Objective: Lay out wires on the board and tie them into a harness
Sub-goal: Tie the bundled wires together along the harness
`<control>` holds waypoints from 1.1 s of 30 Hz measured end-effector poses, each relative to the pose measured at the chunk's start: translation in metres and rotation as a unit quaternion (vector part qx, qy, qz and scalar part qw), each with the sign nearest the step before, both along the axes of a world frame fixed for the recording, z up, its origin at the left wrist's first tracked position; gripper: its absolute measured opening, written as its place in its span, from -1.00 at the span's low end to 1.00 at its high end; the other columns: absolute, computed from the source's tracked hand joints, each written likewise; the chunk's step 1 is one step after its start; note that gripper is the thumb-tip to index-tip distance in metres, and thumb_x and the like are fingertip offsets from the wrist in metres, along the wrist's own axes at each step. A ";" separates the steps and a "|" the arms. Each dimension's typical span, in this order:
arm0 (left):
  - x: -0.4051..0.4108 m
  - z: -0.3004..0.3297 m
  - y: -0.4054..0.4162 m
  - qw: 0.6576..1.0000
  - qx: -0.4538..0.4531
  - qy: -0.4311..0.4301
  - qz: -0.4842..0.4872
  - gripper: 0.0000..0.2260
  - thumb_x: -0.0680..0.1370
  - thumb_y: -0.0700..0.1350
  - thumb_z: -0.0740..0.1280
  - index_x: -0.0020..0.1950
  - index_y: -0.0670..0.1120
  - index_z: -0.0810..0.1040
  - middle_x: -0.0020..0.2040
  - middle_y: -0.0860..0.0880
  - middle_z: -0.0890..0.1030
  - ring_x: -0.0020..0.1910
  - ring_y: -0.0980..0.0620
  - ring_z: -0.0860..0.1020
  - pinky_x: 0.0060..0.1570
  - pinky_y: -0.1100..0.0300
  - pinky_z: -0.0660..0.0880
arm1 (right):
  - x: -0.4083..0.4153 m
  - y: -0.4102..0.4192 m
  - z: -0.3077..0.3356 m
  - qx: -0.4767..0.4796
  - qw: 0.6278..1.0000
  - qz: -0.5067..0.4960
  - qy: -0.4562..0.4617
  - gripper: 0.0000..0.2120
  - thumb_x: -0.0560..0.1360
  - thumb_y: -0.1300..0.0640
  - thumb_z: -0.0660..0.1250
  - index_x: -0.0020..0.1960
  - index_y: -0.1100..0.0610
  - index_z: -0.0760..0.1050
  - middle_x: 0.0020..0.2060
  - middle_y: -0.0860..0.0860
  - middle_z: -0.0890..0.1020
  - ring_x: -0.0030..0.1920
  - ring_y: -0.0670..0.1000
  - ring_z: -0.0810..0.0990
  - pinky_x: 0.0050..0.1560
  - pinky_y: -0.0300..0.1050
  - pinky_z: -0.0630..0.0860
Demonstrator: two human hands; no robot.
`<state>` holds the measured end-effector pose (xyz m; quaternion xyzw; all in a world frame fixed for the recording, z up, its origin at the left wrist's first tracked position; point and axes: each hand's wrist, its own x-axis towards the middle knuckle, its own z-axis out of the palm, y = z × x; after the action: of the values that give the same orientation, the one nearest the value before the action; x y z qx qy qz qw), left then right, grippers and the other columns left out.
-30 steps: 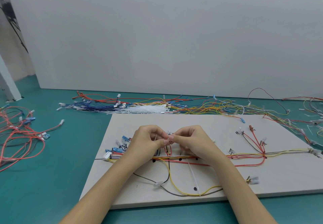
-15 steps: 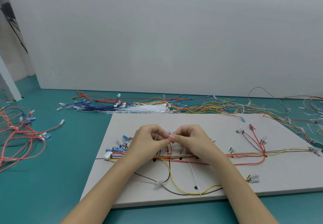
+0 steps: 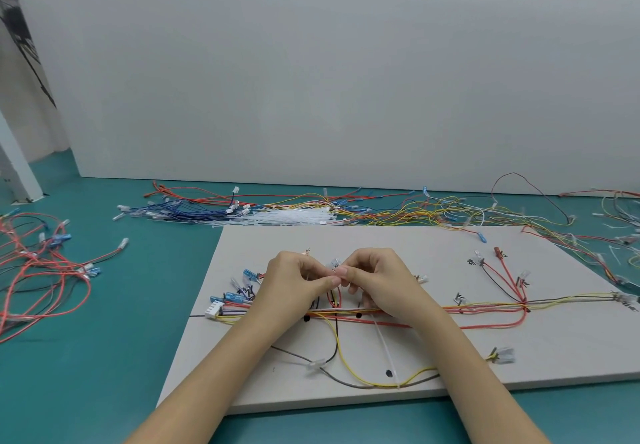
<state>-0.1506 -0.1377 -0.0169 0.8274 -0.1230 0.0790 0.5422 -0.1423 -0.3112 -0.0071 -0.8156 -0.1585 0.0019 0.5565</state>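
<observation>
One camera sat on the person's head; it looked forward and down, close above the board (image 3: 450, 367).

wire bundle (image 3: 346, 312) partly hidden under hands, red wires (image 3: 31, 281) cut off left

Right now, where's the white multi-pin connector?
In the head view, the white multi-pin connector lies on the left edge of the board, at the left end of the wire bundle, just left of the left hand.

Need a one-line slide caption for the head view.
Both hands, left hand and right hand, pinch a small white piece over the wire bundle on the board; a loose cable tie lies below.
</observation>
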 end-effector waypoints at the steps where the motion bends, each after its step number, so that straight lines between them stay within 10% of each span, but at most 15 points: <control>1: 0.000 0.000 -0.001 1.000 0.003 -0.001 0.001 -0.97 0.43 -0.06 0.52 -0.18 0.01 0.74 -0.37 0.08 0.67 -0.41 0.25 0.52 -0.38 0.34 0.41 | 0.000 0.000 0.000 -0.002 1.000 -0.003 -0.005 -0.87 0.53 0.18 0.38 -0.19 0.15 0.59 -0.34 0.14 0.57 -0.41 -0.07 0.51 -0.54 -0.25 0.43; 10: -0.002 0.002 -0.004 0.999 -0.042 -0.005 0.004 -0.92 0.42 -0.20 0.51 -0.18 -0.01 0.74 -0.27 0.03 0.70 -0.24 0.05 0.66 -0.18 0.15 0.58 | 0.001 0.000 -0.002 -0.009 0.999 -0.018 -0.037 -0.86 0.54 0.19 0.38 -0.21 0.10 0.57 -0.42 0.03 0.56 -0.51 0.06 0.47 -0.53 -0.14 0.47; 33: -0.006 0.004 -0.007 0.999 0.029 -0.018 0.021 -0.90 0.39 -0.24 0.45 -0.31 -0.07 0.63 -0.42 0.08 0.57 -0.45 0.24 0.45 -0.40 0.45 0.35 | 0.000 0.002 0.001 -0.047 0.998 -0.016 -0.037 -0.88 0.51 0.09 0.40 -0.17 0.11 0.55 -0.30 0.00 0.60 -0.35 -0.11 0.49 -0.35 -0.24 0.43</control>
<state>-0.1563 -0.1449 -0.0129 0.8439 -0.1173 0.1016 0.5136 -0.1426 -0.3089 -0.0061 -0.8428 -0.1659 -0.0295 0.5112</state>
